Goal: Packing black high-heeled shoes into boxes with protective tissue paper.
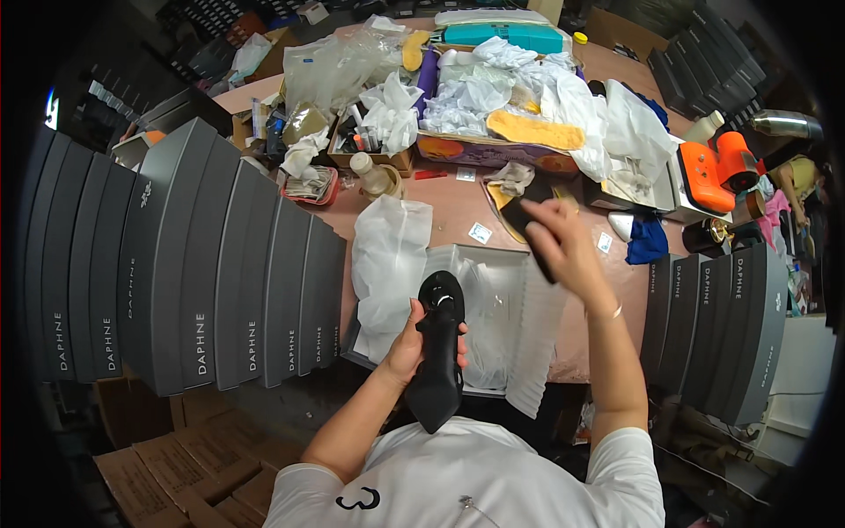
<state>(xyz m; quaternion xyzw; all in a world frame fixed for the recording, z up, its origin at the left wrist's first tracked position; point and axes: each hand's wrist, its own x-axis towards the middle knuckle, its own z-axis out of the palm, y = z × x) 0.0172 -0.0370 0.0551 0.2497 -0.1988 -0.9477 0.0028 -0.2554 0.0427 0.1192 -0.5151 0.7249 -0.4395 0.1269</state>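
Observation:
My left hand [414,345] grips a black high-heeled shoe [437,352] by its middle, sole side up, toe toward my chest and heel over an open shoe box. My right hand [563,245] is raised above the box's right side and holds a flat black insole-like piece [531,234], its end sticking out below my fingers. The open grey shoe box [493,257] lies on the brown table in front of me, lined with white tissue paper [392,255].
Tall stacks of dark grey shoe boxes [202,264] stand at my left, and another stack [717,326] at my right. The far table holds crumpled white paper, a yellow insole [537,130], plastic bags, a teal box [515,35], bottles and an orange tool [713,172]. Cardboard cartons [176,475] sit below left.

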